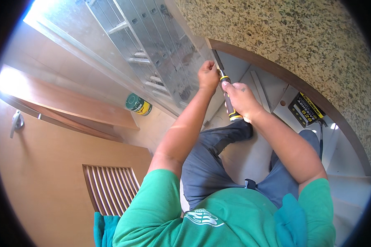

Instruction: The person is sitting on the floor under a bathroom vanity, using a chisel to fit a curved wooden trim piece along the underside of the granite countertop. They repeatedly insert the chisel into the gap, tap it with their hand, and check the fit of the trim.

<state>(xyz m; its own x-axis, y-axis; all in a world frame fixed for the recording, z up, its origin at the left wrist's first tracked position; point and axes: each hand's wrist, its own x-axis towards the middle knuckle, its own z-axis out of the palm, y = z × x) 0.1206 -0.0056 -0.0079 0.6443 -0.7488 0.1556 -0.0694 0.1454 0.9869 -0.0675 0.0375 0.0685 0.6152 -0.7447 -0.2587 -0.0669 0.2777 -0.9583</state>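
Note:
A screwdriver (pixel 231 108) with a black and yellow handle is gripped in my right hand (pixel 244 99). Its shaft points away from me, up toward the corner of a cabinet under the stone countertop (pixel 284 33). My left hand (pixel 209 77) is closed beside the shaft, close to the upright cabinet edge. Its fingertips press together, but whatever they pinch is hidden. Just beyond the tool, a dark narrow strip (pixel 218 60) runs along the cabinet's opening. The screwdriver's tip cannot be made out clearly.
A black and yellow adhesive container (pixel 305 109) and a black-handled hammer (pixel 321 138) are at right by the cabinet. On the left are a green and yellow tin (pixel 138 104), a metal ladder (pixel 142 49) and a wooden door (pixel 49 173). My legs (pixel 210 156) frame the floor below.

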